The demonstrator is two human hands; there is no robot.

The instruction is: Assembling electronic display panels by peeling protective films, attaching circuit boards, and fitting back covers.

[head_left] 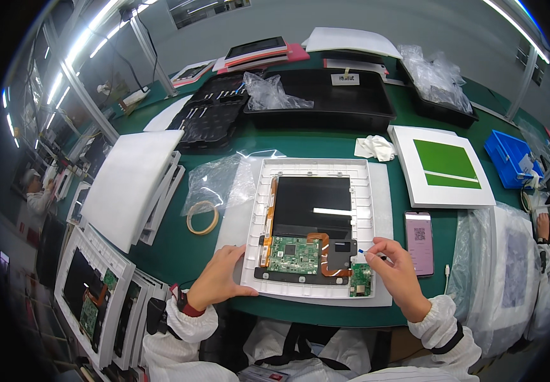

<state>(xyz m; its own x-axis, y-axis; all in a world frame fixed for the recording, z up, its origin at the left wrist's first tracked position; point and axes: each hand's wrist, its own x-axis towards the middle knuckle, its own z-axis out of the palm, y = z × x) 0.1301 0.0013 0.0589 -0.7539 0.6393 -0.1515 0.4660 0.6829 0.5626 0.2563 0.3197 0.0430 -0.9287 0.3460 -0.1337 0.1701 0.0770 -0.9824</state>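
A white display housing [370, 197] lies open-backed in front of me. Inside it are a dark panel [310, 200], a larger green circuit board [293, 254], an orange flex cable [326, 258] and a small green board [360, 278] at the lower right corner. My left hand [219, 279] grips the housing's lower left corner, fingers at the side and thumb at the bottom edge. Above the small board, my right hand [394, 267] is closed in a pinch on a small white strip with a blue tip [361, 252]; the fingers partly hide it.
Left of the housing are a tape roll [202, 218] and clear plastic film [214, 181]. Stacked housings [90, 299] stand at far left. A phone [419, 242] and a white panel with a green rectangle [408, 159] lie right. Black trays [351, 118] and a blue bin [510, 159] stand beyond.
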